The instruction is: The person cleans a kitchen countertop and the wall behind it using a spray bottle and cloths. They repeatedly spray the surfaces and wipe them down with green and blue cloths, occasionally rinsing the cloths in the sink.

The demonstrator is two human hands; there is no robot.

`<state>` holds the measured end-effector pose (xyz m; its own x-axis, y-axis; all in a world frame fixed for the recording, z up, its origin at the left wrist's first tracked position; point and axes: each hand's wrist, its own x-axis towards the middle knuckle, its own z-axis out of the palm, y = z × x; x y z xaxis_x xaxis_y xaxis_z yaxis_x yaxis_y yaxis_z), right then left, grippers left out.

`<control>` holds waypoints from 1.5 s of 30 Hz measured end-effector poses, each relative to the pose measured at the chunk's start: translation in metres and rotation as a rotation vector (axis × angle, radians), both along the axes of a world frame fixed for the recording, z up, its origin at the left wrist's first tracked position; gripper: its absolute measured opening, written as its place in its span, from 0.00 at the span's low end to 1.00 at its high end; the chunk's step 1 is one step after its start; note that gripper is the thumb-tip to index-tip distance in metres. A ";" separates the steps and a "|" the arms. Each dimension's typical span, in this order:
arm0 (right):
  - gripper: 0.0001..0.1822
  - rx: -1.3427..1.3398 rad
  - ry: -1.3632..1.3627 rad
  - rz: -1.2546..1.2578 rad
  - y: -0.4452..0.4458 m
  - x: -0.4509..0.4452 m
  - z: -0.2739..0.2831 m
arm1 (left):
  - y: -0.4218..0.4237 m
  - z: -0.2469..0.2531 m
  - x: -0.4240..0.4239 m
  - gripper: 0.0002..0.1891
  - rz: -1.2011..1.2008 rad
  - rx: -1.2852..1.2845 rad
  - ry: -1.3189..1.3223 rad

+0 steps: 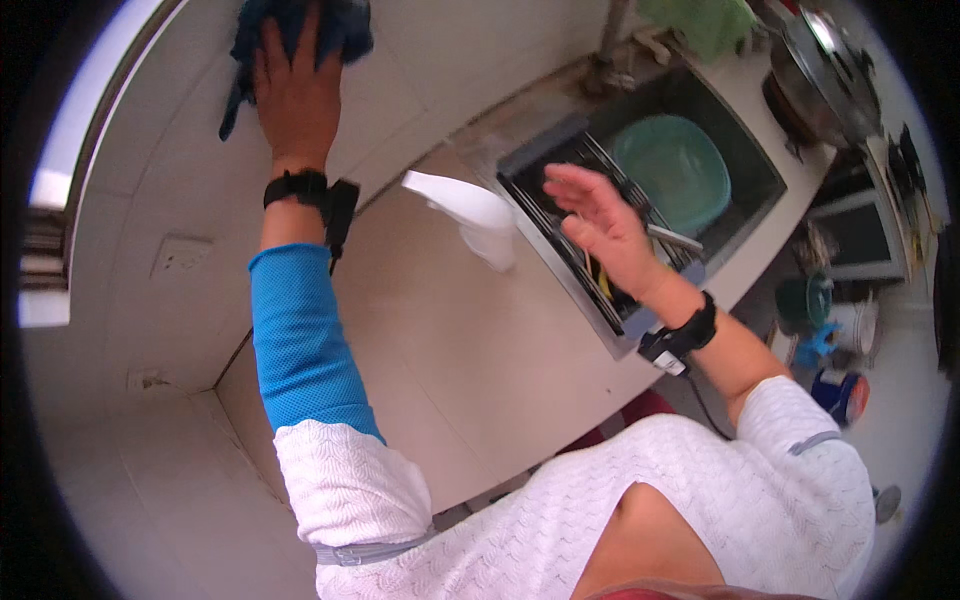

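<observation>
My left hand (296, 105) is spread over a dark blue cloth (352, 30) and presses it against the tiled wall (420, 52) at the upper left. A blue mesh sleeve covers that forearm. My right hand (604, 232) hovers above a metal-barred drying rack (540, 154) set across the sink, with its fingers loosely bent, thumb apart and nothing in its grasp. To the left of the rack, a white plastic bottle (480, 214) with a long pointed top stands on the beige countertop (435, 337). Something yellow in the rack is partly hidden by my right hand.
A green plastic basin (675, 176) sits in the dark sink (750, 180). Beyond it are a faucet (619, 75), a green cloth (705, 26) and a metal-lidded pot (821, 82). A wall socket (182, 256) and a window frame (97, 150) lie to the left.
</observation>
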<state>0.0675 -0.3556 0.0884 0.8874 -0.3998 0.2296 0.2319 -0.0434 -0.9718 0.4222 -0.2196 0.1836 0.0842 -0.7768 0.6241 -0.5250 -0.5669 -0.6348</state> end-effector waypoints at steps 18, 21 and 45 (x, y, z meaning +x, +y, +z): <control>0.16 -0.201 0.336 -0.261 -0.114 -0.179 -0.069 | 0.153 -0.237 -0.215 0.13 0.176 0.279 1.195; 0.16 -0.564 0.356 -0.140 -0.110 -0.172 -0.078 | 0.143 -0.212 -0.313 0.14 0.205 0.172 1.282; 0.19 0.096 0.840 -0.400 -0.116 -0.521 -0.289 | -0.064 -0.318 -0.718 0.14 -0.367 0.244 1.560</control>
